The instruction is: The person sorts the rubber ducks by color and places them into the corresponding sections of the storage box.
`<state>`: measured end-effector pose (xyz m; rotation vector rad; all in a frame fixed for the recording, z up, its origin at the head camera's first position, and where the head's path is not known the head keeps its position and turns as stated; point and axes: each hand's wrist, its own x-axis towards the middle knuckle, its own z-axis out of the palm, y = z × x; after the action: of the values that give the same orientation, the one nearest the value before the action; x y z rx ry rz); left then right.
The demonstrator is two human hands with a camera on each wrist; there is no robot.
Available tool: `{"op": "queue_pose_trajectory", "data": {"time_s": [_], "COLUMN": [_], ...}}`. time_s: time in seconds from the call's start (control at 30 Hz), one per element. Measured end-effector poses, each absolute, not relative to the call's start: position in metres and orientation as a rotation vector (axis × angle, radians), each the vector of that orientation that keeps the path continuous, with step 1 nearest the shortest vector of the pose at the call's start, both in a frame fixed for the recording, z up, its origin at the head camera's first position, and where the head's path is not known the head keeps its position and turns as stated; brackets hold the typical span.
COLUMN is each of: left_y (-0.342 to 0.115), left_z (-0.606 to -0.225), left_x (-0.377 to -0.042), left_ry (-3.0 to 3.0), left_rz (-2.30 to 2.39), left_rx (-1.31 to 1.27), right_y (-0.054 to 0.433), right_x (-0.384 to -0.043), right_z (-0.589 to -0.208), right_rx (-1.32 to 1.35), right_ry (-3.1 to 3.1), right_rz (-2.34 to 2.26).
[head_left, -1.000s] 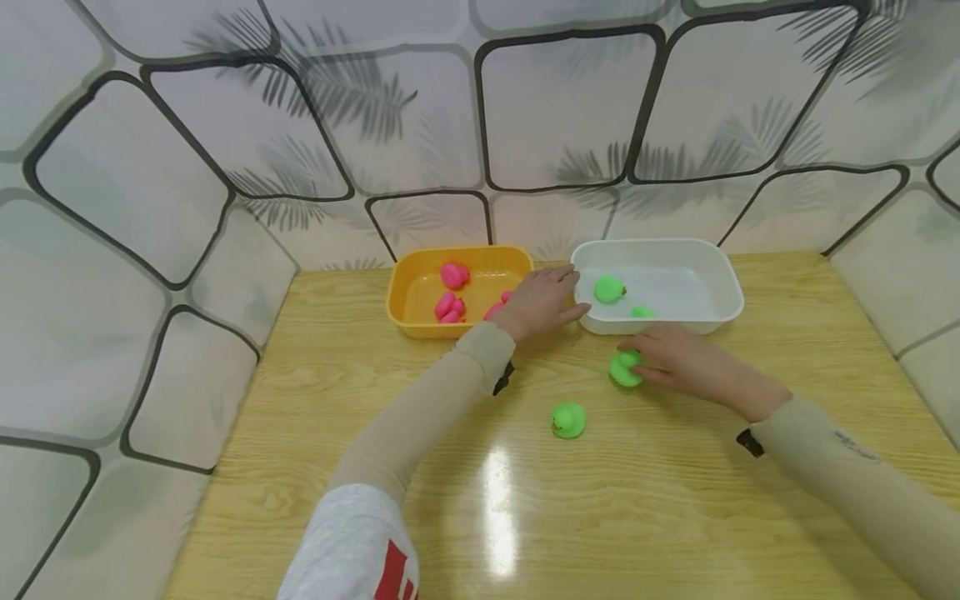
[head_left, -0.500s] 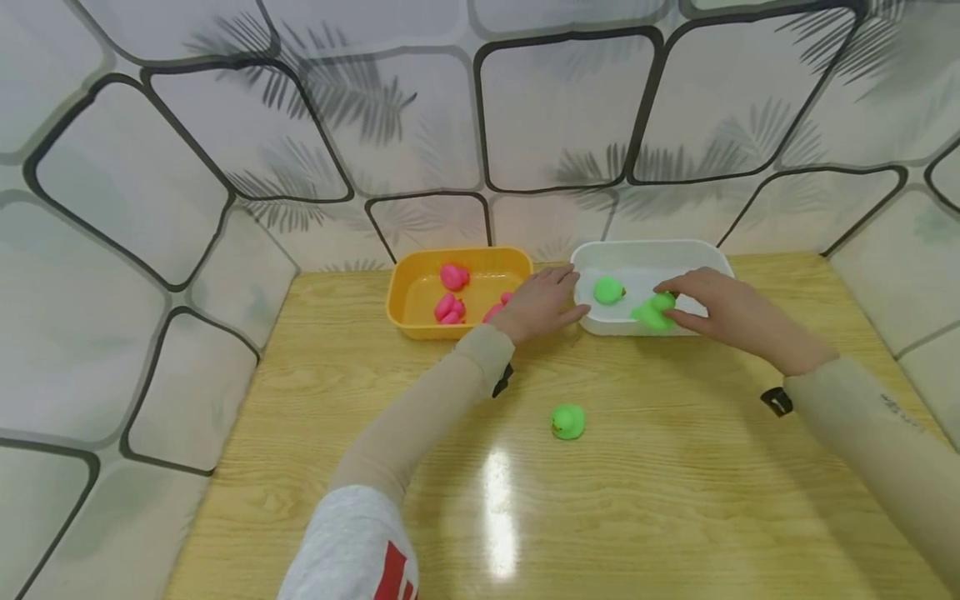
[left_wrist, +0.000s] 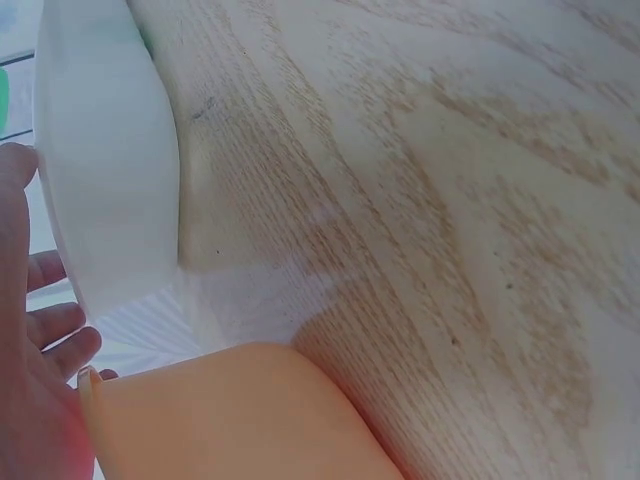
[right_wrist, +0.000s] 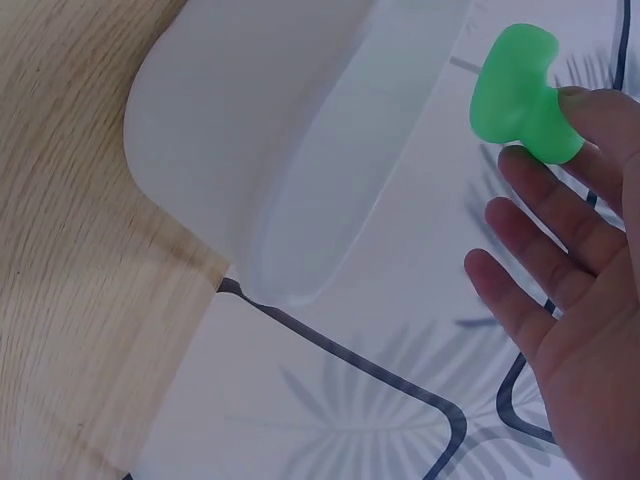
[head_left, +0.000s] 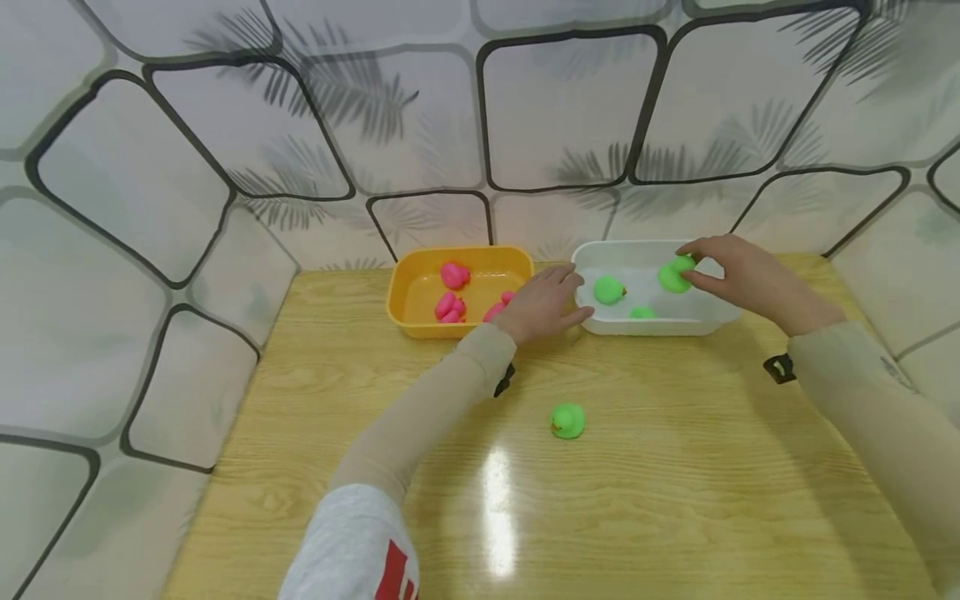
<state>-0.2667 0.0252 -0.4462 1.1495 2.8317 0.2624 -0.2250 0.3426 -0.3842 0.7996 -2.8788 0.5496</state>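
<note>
A green rubber duck [head_left: 672, 277] is pinched between thumb and fingers of my right hand [head_left: 746, 279], over the right part of the white tub [head_left: 652, 327]. In the right wrist view the same duck [right_wrist: 515, 90] hangs above the tub's rim, its other fingers spread. My left hand [head_left: 542, 304] lies with straight, spread fingers between the two tubs, fingertips at the white one's left rim. Inside the white tub are a green duck [head_left: 608, 290] and another one [head_left: 642, 313] partly hidden by the front wall. One more green duck [head_left: 567, 421] sits on the table.
Left of the white tub stands an orange tub [head_left: 427, 331] holding several pink ducks [head_left: 453, 275], some partly covered by my left hand. Both tubs are at the back of the wooden table [head_left: 420, 533], close to the patterned wall covering [head_left: 570, 108].
My right hand has picked a green duck off the table, carried it up over the white tub, then moved it farther back and right. The left hand has stayed in place.
</note>
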Motion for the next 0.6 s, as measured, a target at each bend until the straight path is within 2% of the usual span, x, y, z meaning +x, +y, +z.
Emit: {"op": "queue_pose_trajectory", "data": {"time_s": [0.37,0.6], "left_y": [0.025,0.024], "left_z": [-0.442,-0.443], "left_x": [-0.264,-0.264], "left_ry": [2.829,2.833], "left_rz": [0.227,0.215], "left_rx": [1.185,1.164], "right_y": [0.344,0.344], "right_x": [-0.231,-0.225], "right_z": [-0.391,-0.399], "right_rx": [0.691,0.715], "right_ry": [-3.048,-3.034], "right_rz": [0.577,0.583]}}
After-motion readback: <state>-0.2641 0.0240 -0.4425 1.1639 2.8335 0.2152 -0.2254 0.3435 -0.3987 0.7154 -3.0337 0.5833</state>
